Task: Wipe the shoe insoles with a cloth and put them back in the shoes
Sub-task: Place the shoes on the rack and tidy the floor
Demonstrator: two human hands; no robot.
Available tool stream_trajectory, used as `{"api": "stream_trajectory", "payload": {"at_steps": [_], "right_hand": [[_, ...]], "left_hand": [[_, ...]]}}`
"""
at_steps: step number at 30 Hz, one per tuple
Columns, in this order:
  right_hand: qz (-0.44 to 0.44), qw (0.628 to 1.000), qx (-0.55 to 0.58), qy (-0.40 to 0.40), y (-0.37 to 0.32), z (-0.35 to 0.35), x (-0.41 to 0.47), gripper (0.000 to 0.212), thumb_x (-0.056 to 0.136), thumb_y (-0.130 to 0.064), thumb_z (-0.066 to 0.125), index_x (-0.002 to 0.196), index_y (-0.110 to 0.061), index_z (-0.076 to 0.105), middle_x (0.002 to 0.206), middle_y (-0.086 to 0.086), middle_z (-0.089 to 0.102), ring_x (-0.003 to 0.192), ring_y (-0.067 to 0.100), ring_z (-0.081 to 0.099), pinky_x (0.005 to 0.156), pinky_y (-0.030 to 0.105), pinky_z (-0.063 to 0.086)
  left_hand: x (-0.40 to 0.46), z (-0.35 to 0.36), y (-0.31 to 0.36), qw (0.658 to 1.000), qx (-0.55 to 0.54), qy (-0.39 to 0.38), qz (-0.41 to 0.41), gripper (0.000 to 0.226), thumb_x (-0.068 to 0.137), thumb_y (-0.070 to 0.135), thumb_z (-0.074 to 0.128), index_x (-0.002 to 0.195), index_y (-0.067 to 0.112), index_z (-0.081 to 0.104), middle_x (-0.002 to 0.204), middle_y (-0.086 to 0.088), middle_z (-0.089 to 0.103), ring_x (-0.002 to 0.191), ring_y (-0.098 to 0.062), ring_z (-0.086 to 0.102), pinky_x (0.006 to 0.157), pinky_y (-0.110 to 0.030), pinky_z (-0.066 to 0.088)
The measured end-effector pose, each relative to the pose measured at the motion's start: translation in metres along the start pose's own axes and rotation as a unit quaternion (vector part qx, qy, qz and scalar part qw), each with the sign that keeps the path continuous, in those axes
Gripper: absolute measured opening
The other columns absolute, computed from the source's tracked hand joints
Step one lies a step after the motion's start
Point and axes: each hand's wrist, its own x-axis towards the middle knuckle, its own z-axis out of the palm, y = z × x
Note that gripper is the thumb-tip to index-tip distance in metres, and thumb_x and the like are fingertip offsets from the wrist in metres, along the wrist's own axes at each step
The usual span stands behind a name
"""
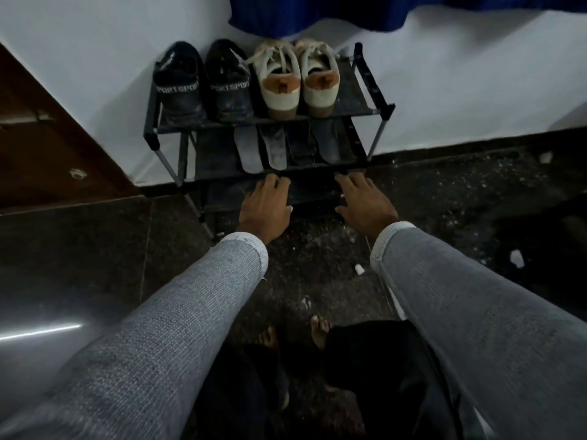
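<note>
A black shoe rack point(386, 110) stands against the white wall. On its top shelf sit a pair of black sport shoes point(203, 84) at left and a pair of white sneakers point(298, 81) at right, heels toward me. Several insoles point(282, 147) lie side by side on the middle shelf. My left hand point(265, 208) and my right hand point(363, 201) reach toward the front of that shelf, fingers spread, holding nothing. Their fingertips are just below the insoles' near ends. No cloth is in view.
A brown wooden door point(38, 138) is at the left. Dark speckled floor point(444, 201) with small white scraps point(359, 268) lies in front of the rack. My bare feet point(319, 328) are at the bottom. A blue curtain point(317, 11) hangs above the rack.
</note>
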Motion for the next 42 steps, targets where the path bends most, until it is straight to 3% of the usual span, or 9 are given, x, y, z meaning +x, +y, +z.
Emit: {"api": "stream_trajectory", "payload": {"at_steps": [9,15,28,32,37,42], "right_hand": [[0.066,0.995,0.030,-0.074,0.064,0.073,-0.033,0.058,0.090,-0.024,0.057,0.142,-0.014,0.033,0.140,0.013,0.037,0.126,0.036,0.041,0.099,0.046,0.043],[0.100,0.988,0.027,-0.117,0.111,0.114,-0.033,0.063,0.092,-0.023,0.057,0.146,-0.016,0.026,0.140,0.015,0.038,0.124,0.037,0.043,0.101,0.044,0.040],[0.112,0.975,0.047,-0.185,0.197,0.268,0.017,0.052,0.099,-0.027,0.046,0.145,-0.011,0.028,0.144,0.017,0.036,0.125,0.039,0.043,0.099,0.049,0.044],[0.117,0.973,0.059,-0.190,0.218,0.326,0.027,0.047,0.099,-0.028,0.041,0.142,-0.011,0.033,0.140,0.018,0.039,0.125,0.039,0.043,0.099,0.046,0.041],[0.101,0.975,0.027,-0.196,0.237,0.376,0.034,0.043,0.099,-0.028,0.038,0.136,-0.007,0.038,0.133,0.019,0.041,0.120,0.041,0.044,0.099,0.046,0.041],[0.133,0.971,0.028,-0.197,0.245,0.401,0.048,0.043,0.099,-0.033,0.041,0.139,-0.015,0.037,0.136,0.016,0.043,0.121,0.040,0.045,0.098,0.048,0.043]], "left_hand": [[-0.007,0.088,0.021,0.993,0.004,-0.121,-0.007,0.046,0.093,0.029,0.060,0.134,0.015,0.045,0.136,-0.008,0.043,0.124,-0.028,0.047,0.094,-0.044,0.045],[0.003,0.139,0.023,0.984,0.012,-0.177,-0.029,0.042,0.094,0.029,0.059,0.132,0.016,0.046,0.136,-0.007,0.041,0.125,-0.029,0.046,0.095,-0.046,0.046],[0.056,0.286,0.027,0.970,0.040,-0.239,-0.003,0.045,0.096,0.032,0.054,0.138,0.020,0.041,0.143,-0.004,0.034,0.130,-0.028,0.041,0.099,-0.044,0.043],[0.068,0.331,0.017,0.964,0.049,-0.262,-0.002,0.047,0.097,0.032,0.052,0.141,0.021,0.038,0.150,-0.004,0.029,0.136,-0.028,0.034,0.102,-0.045,0.041],[0.074,0.382,0.011,0.958,0.049,-0.284,0.006,0.051,0.096,0.033,0.053,0.143,0.022,0.035,0.152,-0.004,0.029,0.135,-0.028,0.037,0.106,-0.045,0.039],[0.071,0.413,0.007,0.949,0.039,-0.313,0.018,0.053,0.097,0.030,0.051,0.146,0.021,0.032,0.154,-0.007,0.025,0.138,-0.031,0.033,0.109,-0.045,0.036]]}}
